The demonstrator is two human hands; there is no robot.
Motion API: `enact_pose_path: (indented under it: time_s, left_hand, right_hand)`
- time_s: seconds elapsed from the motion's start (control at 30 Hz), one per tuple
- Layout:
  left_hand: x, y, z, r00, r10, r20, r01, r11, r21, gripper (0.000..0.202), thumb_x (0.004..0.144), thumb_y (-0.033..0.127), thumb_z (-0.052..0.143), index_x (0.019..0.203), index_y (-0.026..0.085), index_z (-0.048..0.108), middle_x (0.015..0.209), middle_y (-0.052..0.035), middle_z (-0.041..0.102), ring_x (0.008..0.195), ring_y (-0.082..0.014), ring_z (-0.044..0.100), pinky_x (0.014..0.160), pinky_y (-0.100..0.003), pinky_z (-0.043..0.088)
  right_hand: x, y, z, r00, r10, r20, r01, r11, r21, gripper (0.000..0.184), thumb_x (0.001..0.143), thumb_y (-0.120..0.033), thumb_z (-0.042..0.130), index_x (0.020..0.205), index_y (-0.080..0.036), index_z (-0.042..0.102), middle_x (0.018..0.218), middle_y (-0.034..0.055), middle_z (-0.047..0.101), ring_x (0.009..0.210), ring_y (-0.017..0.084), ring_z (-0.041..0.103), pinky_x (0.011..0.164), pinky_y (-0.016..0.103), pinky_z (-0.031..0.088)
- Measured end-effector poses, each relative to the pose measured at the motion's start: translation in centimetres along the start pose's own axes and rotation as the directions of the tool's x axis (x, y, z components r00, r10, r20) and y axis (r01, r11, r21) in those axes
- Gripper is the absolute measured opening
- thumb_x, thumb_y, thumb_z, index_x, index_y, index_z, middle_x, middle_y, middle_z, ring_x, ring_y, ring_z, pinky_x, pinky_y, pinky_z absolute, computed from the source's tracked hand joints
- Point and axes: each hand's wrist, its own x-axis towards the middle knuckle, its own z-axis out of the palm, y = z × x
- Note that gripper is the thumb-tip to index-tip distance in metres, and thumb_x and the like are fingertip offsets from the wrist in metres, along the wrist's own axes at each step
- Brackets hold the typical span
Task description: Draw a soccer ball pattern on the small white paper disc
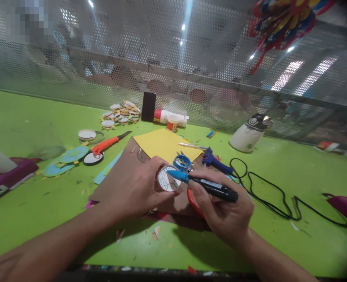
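Note:
My left hand [133, 188] is closed round a small paper cup [166, 179], its white dotted bottom facing me. My right hand [220, 207] grips a black marker with a blue tip [208, 186]; the tip rests on the cup's bottom. Both hands hover over a brown cardboard sheet [117, 184] on the green table [29, 211]. A red ring [194, 204] lies partly hidden under my right hand. A blue-rimmed cup [182, 162] sits just behind the marker tip.
A yellow paper sheet [161, 144] lies on the cardboard. A blue glue gun [216, 161] with a black cord [267, 199], orange-handled scissors [108, 143], paper discs [73, 154], a pile of cut cups [122, 111], a white kettle [249, 134] and a black box [148, 106] surround them. A perforated metal screen stands behind.

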Motion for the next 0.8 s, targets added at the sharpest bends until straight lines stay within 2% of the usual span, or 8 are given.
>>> enact_pose_path:
  time_s: [0.23, 0.5, 0.8]
  left_hand:
    - [-0.03, 0.17, -0.01, 1.000, 0.004, -0.015, -0.004, 1.000, -0.013, 0.034, 0.080, 0.041, 0.068, 0.100, 0.020, 0.051, 0.093, -0.0033, 0.063, 0.083, -0.0207, 0.061, 0.069, -0.033, 0.047]
    - [0.14, 0.49, -0.28, 1.000, -0.014, -0.001, 0.014, 0.999, -0.034, 0.036, 0.078, 0.039, 0.069, 0.102, 0.018, 0.052, 0.096, -0.0047, 0.063, 0.086, -0.0217, 0.061, 0.072, -0.034, 0.048]
    - [-0.15, 0.34, -0.05, 1.000, -0.023, 0.008, 0.023, 1.000, 0.000, 0.034, 0.079, 0.039, 0.068, 0.103, 0.020, 0.052, 0.098, -0.0043, 0.064, 0.088, -0.0222, 0.062, 0.072, -0.034, 0.048]
  right_hand:
    - [0.01, 0.01, 0.03, 1.000, 0.003, -0.006, -0.003, 1.000, -0.004, 0.019, 0.078, -0.008, 0.068, 0.094, -0.018, 0.069, 0.083, 0.0028, 0.075, 0.076, 0.015, 0.072, 0.073, 0.023, 0.059]
    - [0.06, 0.04, -0.09, 1.000, 0.008, 0.001, -0.008, 1.000, -0.003, 0.017, 0.078, -0.009, 0.069, 0.093, -0.017, 0.068, 0.082, 0.0033, 0.075, 0.076, 0.014, 0.072, 0.073, 0.021, 0.058]
    - [0.13, 0.01, -0.13, 0.999, 0.015, 0.034, -0.014, 0.999, -0.033, 0.014, 0.080, -0.012, 0.067, 0.092, -0.020, 0.067, 0.079, 0.0030, 0.075, 0.070, 0.017, 0.072, 0.063, 0.025, 0.059]
